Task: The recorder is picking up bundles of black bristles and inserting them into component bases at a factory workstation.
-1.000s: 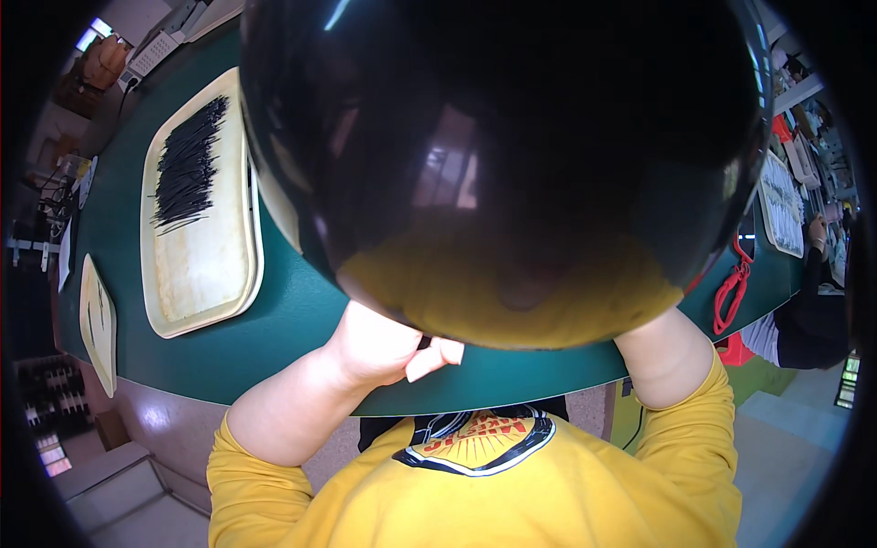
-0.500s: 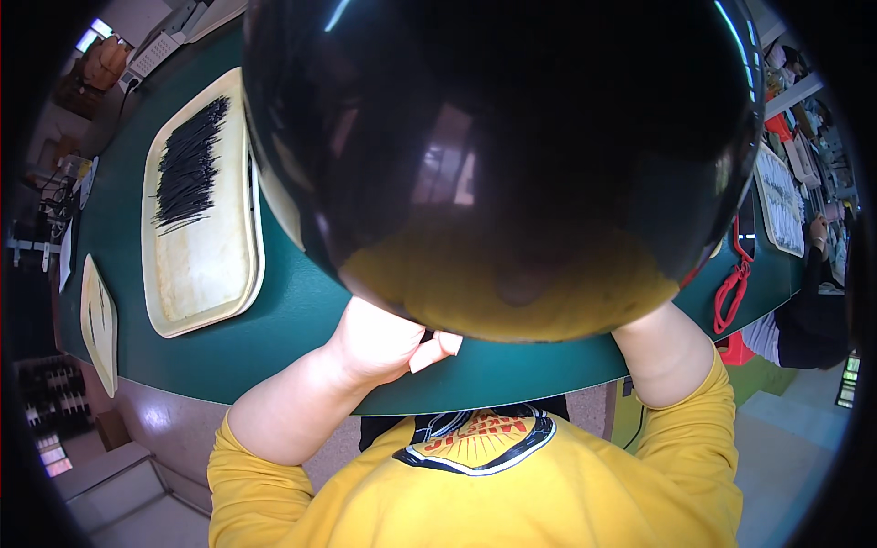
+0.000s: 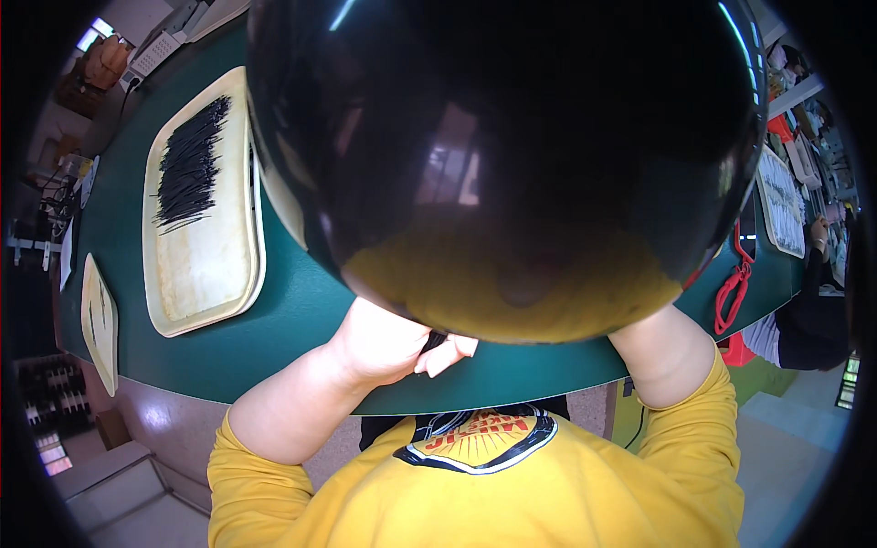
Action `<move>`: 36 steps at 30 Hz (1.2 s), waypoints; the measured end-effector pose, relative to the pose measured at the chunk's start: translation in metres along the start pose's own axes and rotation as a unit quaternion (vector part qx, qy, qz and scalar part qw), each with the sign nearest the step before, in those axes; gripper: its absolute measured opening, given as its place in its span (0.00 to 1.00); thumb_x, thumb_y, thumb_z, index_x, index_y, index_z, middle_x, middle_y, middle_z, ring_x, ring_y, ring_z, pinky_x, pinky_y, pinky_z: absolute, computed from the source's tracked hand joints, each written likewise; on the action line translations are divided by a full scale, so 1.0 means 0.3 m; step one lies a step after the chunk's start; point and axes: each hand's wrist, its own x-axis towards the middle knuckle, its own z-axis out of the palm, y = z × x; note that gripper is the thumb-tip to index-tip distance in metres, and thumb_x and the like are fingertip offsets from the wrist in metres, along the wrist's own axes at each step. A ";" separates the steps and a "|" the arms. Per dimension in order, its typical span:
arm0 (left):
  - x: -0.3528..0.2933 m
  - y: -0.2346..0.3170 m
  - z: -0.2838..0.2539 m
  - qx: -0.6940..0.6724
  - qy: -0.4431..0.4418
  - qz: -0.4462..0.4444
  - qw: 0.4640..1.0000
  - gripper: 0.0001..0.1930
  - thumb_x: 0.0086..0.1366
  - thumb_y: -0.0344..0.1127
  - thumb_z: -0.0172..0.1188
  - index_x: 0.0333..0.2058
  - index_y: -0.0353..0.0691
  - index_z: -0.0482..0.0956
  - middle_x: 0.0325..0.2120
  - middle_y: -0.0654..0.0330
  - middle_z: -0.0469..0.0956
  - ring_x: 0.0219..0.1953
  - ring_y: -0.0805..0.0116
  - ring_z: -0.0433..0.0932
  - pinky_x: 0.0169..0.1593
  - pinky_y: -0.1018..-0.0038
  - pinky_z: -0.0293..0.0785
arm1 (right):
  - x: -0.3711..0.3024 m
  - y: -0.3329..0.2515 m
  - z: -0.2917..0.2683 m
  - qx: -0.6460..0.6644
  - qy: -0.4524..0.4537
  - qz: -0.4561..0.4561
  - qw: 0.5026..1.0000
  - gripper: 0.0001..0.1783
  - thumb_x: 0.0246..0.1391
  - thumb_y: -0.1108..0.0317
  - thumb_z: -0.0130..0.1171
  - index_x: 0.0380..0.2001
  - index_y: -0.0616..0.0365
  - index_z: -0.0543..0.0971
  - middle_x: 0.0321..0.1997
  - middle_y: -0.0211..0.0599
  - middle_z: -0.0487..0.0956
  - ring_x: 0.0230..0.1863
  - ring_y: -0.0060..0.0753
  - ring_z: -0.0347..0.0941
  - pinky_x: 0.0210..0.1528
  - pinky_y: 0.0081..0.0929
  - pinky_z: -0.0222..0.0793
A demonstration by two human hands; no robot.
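My left hand (image 3: 379,342) is at the table's near edge, its fingers curled round a small bunch of thin black wires (image 3: 435,342). Only a bit of that bunch shows; the fingertips go partly under a big glossy black dome (image 3: 512,183) that fills the upper middle of the view. My right wrist and the base of my right hand (image 3: 650,327) reach under the dome's right side, so its fingers are hidden. To the left, a cream tray (image 3: 196,283) holds a row of similar thin black wires (image 3: 192,169).
A smaller cream tray (image 3: 98,352) with a few dark strands lies at the far left of the green table (image 3: 301,352). Red-handled pliers or scissors (image 3: 731,297) lie at right. Beyond is a tray of pale pieces (image 3: 778,201), near another person's hand (image 3: 819,233).
The fingers of my left hand have shifted slightly right and down, and more of the black wires shows between them. My right arm has barely moved.
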 end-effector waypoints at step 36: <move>0.002 -0.013 0.003 -0.004 0.022 -0.016 1.000 0.09 0.61 0.32 0.35 0.31 0.34 0.64 0.07 0.64 0.60 0.04 0.82 0.50 0.09 0.87 0.47 | 0.009 -0.013 0.027 -0.109 0.069 -0.100 0.987 0.09 0.44 0.72 0.50 0.29 0.66 0.70 0.27 0.34 0.73 0.27 0.16 0.66 0.31 0.14 0.62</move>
